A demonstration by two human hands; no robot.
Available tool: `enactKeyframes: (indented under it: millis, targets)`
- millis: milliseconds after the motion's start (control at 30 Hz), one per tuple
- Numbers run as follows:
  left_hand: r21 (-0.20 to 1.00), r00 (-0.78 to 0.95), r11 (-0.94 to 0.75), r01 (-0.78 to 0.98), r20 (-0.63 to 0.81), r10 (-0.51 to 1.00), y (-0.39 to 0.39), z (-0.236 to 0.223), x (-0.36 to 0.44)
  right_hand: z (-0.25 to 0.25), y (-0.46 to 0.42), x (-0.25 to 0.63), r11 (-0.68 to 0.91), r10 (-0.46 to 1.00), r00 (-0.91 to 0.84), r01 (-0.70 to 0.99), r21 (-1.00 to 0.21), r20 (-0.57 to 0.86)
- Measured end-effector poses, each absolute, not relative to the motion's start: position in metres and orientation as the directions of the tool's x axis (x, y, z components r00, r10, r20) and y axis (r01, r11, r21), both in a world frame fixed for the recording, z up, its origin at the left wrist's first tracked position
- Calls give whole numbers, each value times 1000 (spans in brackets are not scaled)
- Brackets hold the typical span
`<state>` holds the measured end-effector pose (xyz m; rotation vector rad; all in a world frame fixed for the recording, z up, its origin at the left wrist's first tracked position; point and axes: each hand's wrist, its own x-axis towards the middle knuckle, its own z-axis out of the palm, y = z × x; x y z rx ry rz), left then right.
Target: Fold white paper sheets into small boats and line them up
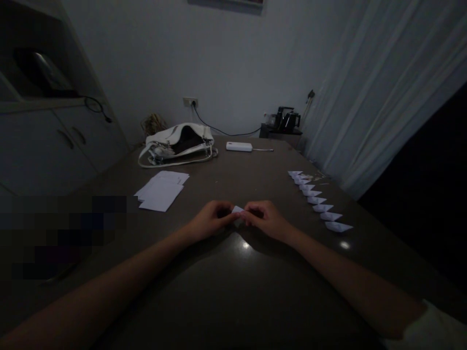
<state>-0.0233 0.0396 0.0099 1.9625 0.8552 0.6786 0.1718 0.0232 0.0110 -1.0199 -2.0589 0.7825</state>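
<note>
Between my two hands, just above the table (204,291), is a small folded piece of white paper (237,209). My left hand (212,218) pinches it from the left, thumb and fingers closed. From the right, my right hand (265,218) grips the same paper, its fingertips nearly meeting those of the left. Most of the paper is covered by the fingers, so its full shape is hidden. To the right stands a slanting row of several folded white paper boats (322,208). A stack of flat white paper sheets (160,194) lies to the left.
A white handbag (178,141) rests at the table's far left. Behind the hands lies a white power bank (239,146) with a short cable. Small scraps (310,178) lie beside the far boats. Dark kettles (288,120) stand beyond the table, near a curtain (346,97).
</note>
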Motion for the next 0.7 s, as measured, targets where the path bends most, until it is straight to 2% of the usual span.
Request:
enactKeyframes:
  millis: [200, 700]
  targets:
    - [849, 542, -390, 355, 153, 826, 43, 10, -23, 10, 26, 172, 455, 868, -374, 339, -823, 325]
    - [804, 481, -431, 410, 211, 851, 45, 10, -23, 5, 34, 174, 379, 904, -329, 315, -870, 274]
